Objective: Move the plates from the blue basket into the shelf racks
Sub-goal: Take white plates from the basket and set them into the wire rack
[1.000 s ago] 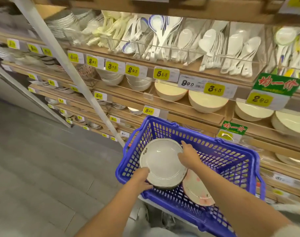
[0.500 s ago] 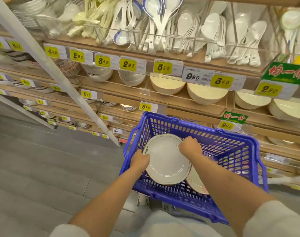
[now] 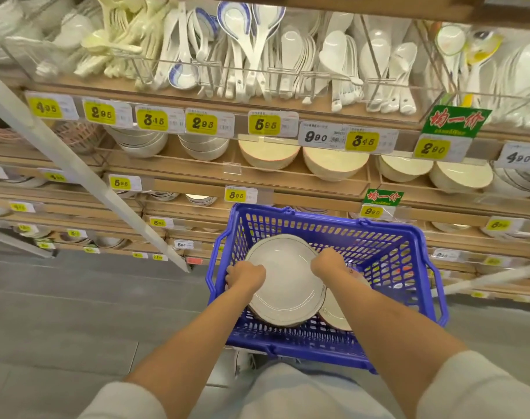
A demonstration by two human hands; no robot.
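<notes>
A stack of white plates [image 3: 283, 279] with a thin dark rim line sits tilted inside the blue basket [image 3: 387, 237]. My left hand [image 3: 247, 276] grips the stack's left edge and my right hand [image 3: 328, 264] grips its right edge, fingers curled under the rim. Another white plate [image 3: 333, 313] lies lower in the basket, partly hidden under the stack and my right forearm. The wooden shelf racks [image 3: 197, 173] rise right behind the basket.
The shelves hold stacked bowls [image 3: 333, 161] and plates behind yellow price tags [image 3: 263, 124]. The top shelf has bins of white spoons [image 3: 251, 49]. A white slanted pole [image 3: 85, 179] crosses on the left. Grey floor [image 3: 61, 313] lies to the left.
Both hands have taken a firmer hold on the plate stack's edges, and the stack has risen slightly in the basket. The camera has shifted closer to the shelves.
</notes>
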